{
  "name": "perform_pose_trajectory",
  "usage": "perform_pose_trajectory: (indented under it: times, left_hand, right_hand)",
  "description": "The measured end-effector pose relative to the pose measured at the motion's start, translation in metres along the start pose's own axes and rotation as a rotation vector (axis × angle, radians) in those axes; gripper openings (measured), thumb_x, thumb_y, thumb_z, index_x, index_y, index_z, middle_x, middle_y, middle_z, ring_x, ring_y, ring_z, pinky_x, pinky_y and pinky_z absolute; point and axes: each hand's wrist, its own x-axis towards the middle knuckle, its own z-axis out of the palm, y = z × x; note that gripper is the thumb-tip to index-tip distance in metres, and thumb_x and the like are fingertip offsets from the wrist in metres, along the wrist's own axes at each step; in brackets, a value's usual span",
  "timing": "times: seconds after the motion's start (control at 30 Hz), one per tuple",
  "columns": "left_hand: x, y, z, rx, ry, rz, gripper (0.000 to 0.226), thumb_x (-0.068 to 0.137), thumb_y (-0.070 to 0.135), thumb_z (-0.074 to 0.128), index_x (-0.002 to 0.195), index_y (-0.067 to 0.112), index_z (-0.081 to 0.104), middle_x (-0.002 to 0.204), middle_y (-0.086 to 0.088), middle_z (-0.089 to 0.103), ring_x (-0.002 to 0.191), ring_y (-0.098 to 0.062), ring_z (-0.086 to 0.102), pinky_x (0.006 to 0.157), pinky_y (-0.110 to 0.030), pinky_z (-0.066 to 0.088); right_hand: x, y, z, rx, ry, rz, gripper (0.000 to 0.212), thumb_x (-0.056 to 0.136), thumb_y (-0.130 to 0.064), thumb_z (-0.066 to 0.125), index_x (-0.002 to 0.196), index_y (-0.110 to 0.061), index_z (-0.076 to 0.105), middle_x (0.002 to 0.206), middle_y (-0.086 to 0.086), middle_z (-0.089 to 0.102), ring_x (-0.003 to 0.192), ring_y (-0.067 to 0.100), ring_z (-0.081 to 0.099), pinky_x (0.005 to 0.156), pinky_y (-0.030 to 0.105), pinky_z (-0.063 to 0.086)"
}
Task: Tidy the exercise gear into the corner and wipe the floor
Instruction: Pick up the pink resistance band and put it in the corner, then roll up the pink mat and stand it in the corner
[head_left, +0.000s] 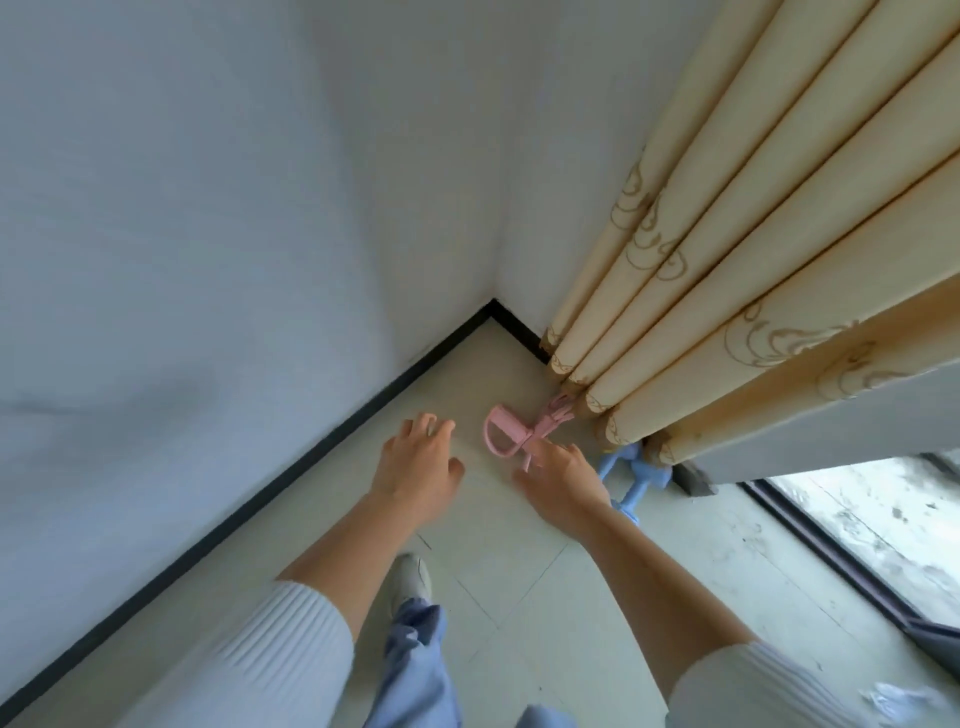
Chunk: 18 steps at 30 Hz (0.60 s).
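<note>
**Item:** pink pull band (506, 430), laid on the pale tiled floor (498, 545) close to the room corner, just beside the curtain hem.

**Position relative to hands:** The band is found between the two hands and slightly beyond them. The right hand (563, 486) is held with its fingers extended and loosely apart. Its forefinger tip is set at the band's gathered middle; contact cannot be confirmed, and nothing is seen to be gripped. The left hand (415, 462) is held to the left of the loop and apart from it, with fingers spread and slightly bent and nothing held.

**Obscured:** The band's far end is covered by the cream curtain (727, 270). Blue dumbbells (631, 467) are partly hidden by the right hand and the curtain folds, so only portions are seen.

**Appearance:** A flat pink loop is formed at the left end and cinched at a narrow waist. Several parallel strands are run from the waist toward the curtain, and a short tail is left pointing toward the right hand. Fine detail is softened by blur.
</note>
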Motion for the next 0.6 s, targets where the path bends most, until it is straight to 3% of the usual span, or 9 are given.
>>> perform_pose_trajectory:
  times: [0.23, 0.47, 0.6]
  left_hand:
    - [-0.173, -0.004, 0.037, -0.039, 0.170, -0.260, 0.047, 0.095, 0.028, 0.044, 0.138, 0.012, 0.035, 0.144, -0.004, 0.036, 0.128, -0.020, 0.037, 0.102, -0.033, 0.036]
    - [-0.340, 0.033, 0.102, -0.126, 0.332, -0.492, 0.047, 0.095, 0.027, 0.042, 0.139, 0.013, 0.035, 0.149, -0.006, 0.029, 0.132, -0.023, 0.033, 0.103, -0.035, 0.036]
    - [-0.435, 0.037, 0.129, -0.192, 0.332, -0.626, 0.048, 0.094, 0.025, 0.042, 0.140, 0.013, 0.034, 0.151, -0.008, 0.027, 0.135, -0.026, 0.030, 0.106, -0.038, 0.034]
  right_hand:
    - [-0.110, -0.023, 0.046, -0.131, -0.077, -0.264, 0.051, 0.093, -0.039, 0.051, 0.138, -0.015, 0.042, 0.140, 0.006, 0.047, 0.129, 0.024, 0.041, 0.099, 0.036, 0.040]
    - [-0.242, 0.003, 0.106, -0.257, -0.178, -0.436, 0.056, 0.092, -0.037, 0.050, 0.140, -0.013, 0.033, 0.132, 0.006, 0.053, 0.124, 0.025, 0.042, 0.092, 0.037, 0.041]
    - [-0.315, -0.005, 0.141, -0.308, -0.270, -0.503, 0.056, 0.093, -0.036, 0.051, 0.141, -0.013, 0.033, 0.135, 0.005, 0.051, 0.127, 0.024, 0.040, 0.098, 0.036, 0.039]
